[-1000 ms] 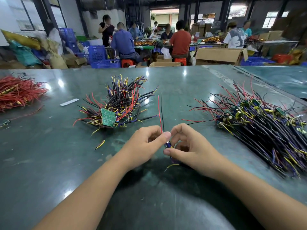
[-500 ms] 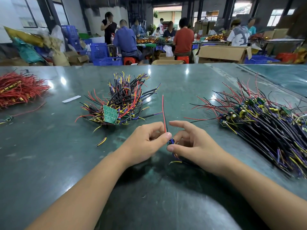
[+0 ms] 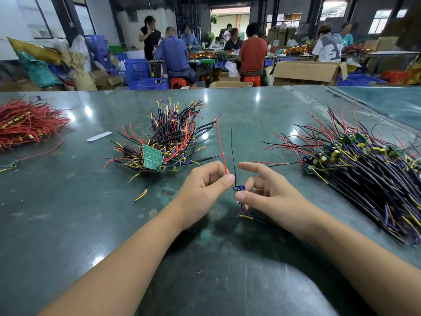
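Pointing up-left from board (image 3: 238,188) — red wire (image 3: 221,147)

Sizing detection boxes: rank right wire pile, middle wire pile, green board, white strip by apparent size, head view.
1. right wire pile
2. middle wire pile
3. green board
4. white strip; close to the board, which is nearer

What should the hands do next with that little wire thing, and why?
Probably the left hand should draw the thin red wire a little to the left, away from the thin black wire. It pinches the red wire just above the small circuit board with a blue part, which the right hand pinches, and the two wires stand close together at their base.
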Demonstrator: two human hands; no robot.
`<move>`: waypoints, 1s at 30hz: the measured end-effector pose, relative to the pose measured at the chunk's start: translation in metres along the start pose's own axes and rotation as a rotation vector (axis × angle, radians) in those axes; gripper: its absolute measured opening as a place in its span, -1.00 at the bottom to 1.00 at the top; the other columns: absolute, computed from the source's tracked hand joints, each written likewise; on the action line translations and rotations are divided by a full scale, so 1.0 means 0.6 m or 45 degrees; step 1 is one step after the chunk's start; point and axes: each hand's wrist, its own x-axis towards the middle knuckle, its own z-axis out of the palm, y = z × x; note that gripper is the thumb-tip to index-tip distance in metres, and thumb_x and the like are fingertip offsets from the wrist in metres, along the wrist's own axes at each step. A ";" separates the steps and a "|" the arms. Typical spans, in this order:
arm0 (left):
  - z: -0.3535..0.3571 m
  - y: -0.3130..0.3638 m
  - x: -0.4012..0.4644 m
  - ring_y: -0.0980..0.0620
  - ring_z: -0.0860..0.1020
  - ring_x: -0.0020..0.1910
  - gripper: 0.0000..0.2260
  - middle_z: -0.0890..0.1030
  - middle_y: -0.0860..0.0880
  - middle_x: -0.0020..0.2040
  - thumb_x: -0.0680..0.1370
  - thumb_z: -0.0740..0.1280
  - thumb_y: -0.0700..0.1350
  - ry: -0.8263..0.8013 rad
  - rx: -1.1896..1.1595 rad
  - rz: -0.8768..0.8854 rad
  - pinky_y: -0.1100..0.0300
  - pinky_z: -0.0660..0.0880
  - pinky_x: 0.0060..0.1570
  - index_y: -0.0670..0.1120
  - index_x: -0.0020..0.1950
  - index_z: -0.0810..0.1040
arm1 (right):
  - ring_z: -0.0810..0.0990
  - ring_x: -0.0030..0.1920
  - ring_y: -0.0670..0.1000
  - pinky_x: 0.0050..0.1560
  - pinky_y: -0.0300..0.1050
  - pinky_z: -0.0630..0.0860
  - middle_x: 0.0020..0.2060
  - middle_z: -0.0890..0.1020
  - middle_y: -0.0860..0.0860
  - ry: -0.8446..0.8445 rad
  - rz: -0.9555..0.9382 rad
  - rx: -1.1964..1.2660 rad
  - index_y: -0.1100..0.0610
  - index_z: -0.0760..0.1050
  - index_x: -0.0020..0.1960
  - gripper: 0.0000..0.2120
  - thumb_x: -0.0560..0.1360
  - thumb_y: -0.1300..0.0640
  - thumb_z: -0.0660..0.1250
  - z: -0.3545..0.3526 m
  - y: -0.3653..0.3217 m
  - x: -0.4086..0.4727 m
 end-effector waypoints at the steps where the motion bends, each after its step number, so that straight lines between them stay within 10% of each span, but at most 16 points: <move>1: -0.001 -0.002 0.001 0.21 0.19 -0.49 -0.76 0.30 0.15 -0.52 0.56 0.28 -0.24 -0.006 0.019 -0.010 0.37 0.16 -0.45 -0.10 -0.30 0.39 | 0.55 -0.29 -0.08 -0.13 -0.31 0.49 -0.36 0.54 -0.10 -0.008 0.000 0.006 0.04 0.31 0.34 -0.42 0.38 0.15 0.44 0.000 0.002 0.000; 15: 0.011 -0.001 0.009 0.13 0.42 -0.37 -0.68 0.50 0.12 -0.43 0.52 0.23 0.08 -0.137 0.136 -0.222 0.17 0.34 -0.26 0.02 -0.40 0.51 | 0.55 -0.28 -0.01 -0.18 -0.22 0.52 -0.34 0.54 0.01 -0.033 0.055 0.082 0.10 0.34 0.30 -0.51 0.45 0.35 0.38 0.005 0.000 0.004; 25: 0.013 -0.005 0.007 0.12 0.30 -0.40 -0.58 0.37 0.05 -0.43 0.54 0.15 0.05 -0.041 0.141 -0.176 0.21 0.25 -0.32 -0.25 -0.33 0.46 | 0.50 -0.22 0.05 -0.09 -0.06 0.45 -0.33 0.50 -0.08 -0.019 0.030 -0.001 0.08 0.36 0.25 -0.54 0.44 0.32 0.41 0.000 -0.003 0.003; 30: 0.009 -0.010 0.008 0.21 0.35 -0.46 -0.67 0.40 0.08 -0.47 0.64 0.17 -0.10 0.147 0.175 -0.075 0.35 0.29 -0.36 -0.05 -0.27 0.58 | 0.51 -0.25 0.05 -0.19 -0.17 0.49 -0.34 0.50 -0.08 -0.061 0.036 0.044 0.12 0.38 0.14 -0.65 0.44 0.31 0.41 -0.002 0.001 0.008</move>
